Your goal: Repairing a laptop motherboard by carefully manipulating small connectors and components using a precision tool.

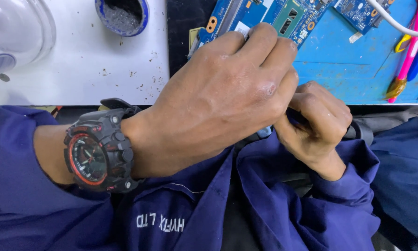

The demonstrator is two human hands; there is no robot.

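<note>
- Left hand (218, 93): fingers curled tight, tips pressed down on the near edge of the blue printed circuit board (260, 16). Whether they pinch anything small I can't tell; the knuckles hide the contact.
- Right hand (318, 123): closed in a fist round a dark, slim tool handle (295, 116). Tip hidden behind the left hand, so kind of tool unclear.
- Progress, my read: board lies bare and face-up on the bench, so it's already out of any housing; work on it is mid-way, tool engaged at the board edge, nothing visibly lifted off.
- Board: rigid, glossy, dense with small chips, a green memory module (290, 16) seated in it.
- Under it: blue rubbery work mat (353, 69), matte, scuffed.
- Wrist: chunky black-and-red plastic wristwatch (99, 155), knurled bezel.
- Navy cloth work sleeves (27, 200), soft, creased.
- Left: white tabletop (92, 69) speckled with debris, round blue-rimmed tin of grey wool (121, 16).
- Far right: pink plastic tool (409, 51), white cable (395, 23).
</note>
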